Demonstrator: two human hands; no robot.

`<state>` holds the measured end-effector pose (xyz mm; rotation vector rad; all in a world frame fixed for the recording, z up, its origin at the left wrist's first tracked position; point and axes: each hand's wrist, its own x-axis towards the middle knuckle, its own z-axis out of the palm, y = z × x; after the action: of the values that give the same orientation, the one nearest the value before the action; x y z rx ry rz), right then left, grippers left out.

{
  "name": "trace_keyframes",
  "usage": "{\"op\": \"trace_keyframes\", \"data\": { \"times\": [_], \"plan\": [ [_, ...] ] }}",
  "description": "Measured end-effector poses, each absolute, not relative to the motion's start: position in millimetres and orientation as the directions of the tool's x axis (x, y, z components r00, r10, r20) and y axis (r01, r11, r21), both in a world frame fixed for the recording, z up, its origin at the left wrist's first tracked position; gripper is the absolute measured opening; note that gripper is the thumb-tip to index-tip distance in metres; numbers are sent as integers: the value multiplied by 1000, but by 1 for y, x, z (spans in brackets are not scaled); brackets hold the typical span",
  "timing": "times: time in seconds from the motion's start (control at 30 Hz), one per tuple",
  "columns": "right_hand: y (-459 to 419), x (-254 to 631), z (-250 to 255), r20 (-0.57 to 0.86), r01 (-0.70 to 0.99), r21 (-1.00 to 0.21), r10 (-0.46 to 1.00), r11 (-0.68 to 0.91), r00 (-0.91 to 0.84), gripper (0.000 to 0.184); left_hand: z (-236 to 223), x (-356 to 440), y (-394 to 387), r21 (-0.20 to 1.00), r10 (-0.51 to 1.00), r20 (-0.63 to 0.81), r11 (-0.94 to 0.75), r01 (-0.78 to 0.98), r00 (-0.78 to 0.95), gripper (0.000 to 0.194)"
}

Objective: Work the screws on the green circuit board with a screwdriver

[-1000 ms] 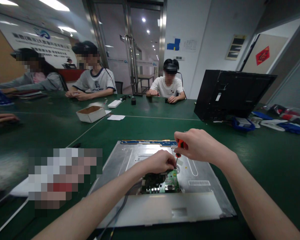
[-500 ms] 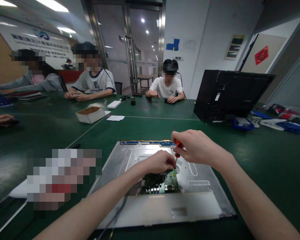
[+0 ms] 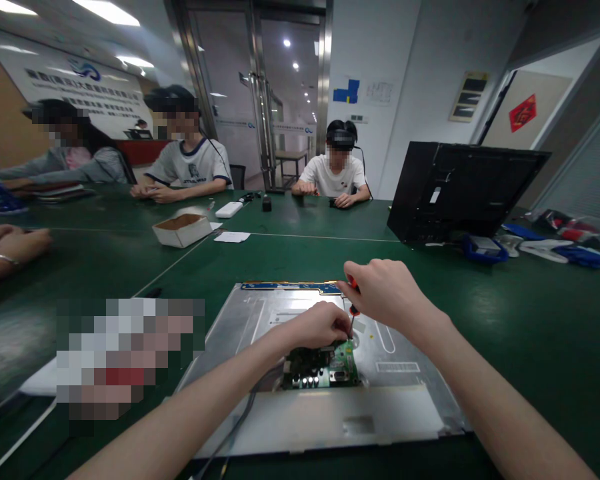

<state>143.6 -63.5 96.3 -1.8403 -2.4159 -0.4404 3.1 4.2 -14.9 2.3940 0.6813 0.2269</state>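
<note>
My right hand (image 3: 383,288) is closed round the red-orange handle of a screwdriver (image 3: 355,309), its shaft pointing down at the upper right corner of a green circuit board (image 3: 345,365). Beside the screwdriver's tip, my left hand (image 3: 325,323) has its fingers pinched together over the board; whatever they hold, if anything, is hidden. The board lies on the silver metal back of a display panel (image 3: 405,407). Along the panel's far edge runs a narrow blue circuit strip (image 3: 285,287). Dark cables (image 3: 243,420) trail from the board's left side towards me.
A black monitor casing (image 3: 460,193) stands at the back right, with blue-and-white gloves (image 3: 565,248) by it. An open cardboard box (image 3: 180,232), white paper (image 3: 233,237) and a white power bank-like block (image 3: 229,209) lie further back on the green table (image 3: 300,257). Several people sit around it.
My right hand has turned slightly round the screwdriver handle, covering more of it. My left hand stays nearly in place. At the far left, another person's hands have come further into view.
</note>
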Motion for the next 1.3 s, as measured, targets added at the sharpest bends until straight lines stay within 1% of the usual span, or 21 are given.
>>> {"op": "trace_keyframes", "data": {
  "times": [0.1, 0.17, 0.3, 0.43, 0.53, 0.63, 0.7, 0.8, 0.9, 1.03, 1.1, 1.17, 1.23, 1.3],
  "plan": [
    [-63, 144, 97, 198, 935, 172, 919, 310, -341, 18, -17, 3, 5, 622, 522, -2, -668, 410, 853, 14],
    [-64, 149, 98, 183, 921, 133, 905, 365, -385, 14, -16, 3, 5, 625, 518, 2, -668, 403, 855, 15],
    [-68, 159, 102, 160, 882, 4, 871, 471, -465, 13, -15, 2, 4, 628, 506, 7, -673, 390, 862, 17],
    [-72, 163, 104, 128, 858, -37, 854, 512, -504, 15, -16, 3, 5, 621, 505, 6, -679, 393, 863, 14],
    [-72, 161, 103, 155, 882, 17, 870, 471, -468, 13, -16, 3, 6, 616, 506, 10, -682, 393, 862, 15],
    [-69, 157, 102, 198, 931, 105, 910, 349, -363, 30, -16, 2, 5, 613, 512, 14, -683, 397, 859, 15],
    [-67, 155, 101, 202, 941, 129, 921, 313, -333, 35, -16, 2, 4, 614, 515, 11, -680, 401, 857, 14],
    [-65, 154, 100, 196, 927, 131, 908, 351, -371, 24, -16, 2, 4, 618, 516, 5, -675, 403, 857, 15],
    [-66, 156, 100, 195, 908, 93, 887, 408, -418, 9, -16, 2, 4, 622, 511, 1, -673, 399, 860, 16],
    [-69, 160, 101, 164, 877, -11, 866, 480, -472, 14, -16, 2, 5, 628, 502, 7, -675, 387, 865, 15],
    [-70, 161, 102, 159, 859, -38, 852, 511, -500, 16, -16, 2, 6, 629, 502, 11, -676, 384, 865, 14],
    [-71, 162, 102, 168, 853, -29, 844, 521, -510, 14, -16, 2, 5, 629, 504, 14, -676, 384, 864, 14],
    [-69, 161, 101, 193, 874, 20, 856, 485, -479, 14, -16, 2, 5, 626, 507, 16, -677, 387, 862, 15],
    [-67, 161, 100, 225, 907, 79, 879, 414, -421, 21, -15, 2, 4, 623, 512, 15, -676, 393, 859, 15]
  ]
}}
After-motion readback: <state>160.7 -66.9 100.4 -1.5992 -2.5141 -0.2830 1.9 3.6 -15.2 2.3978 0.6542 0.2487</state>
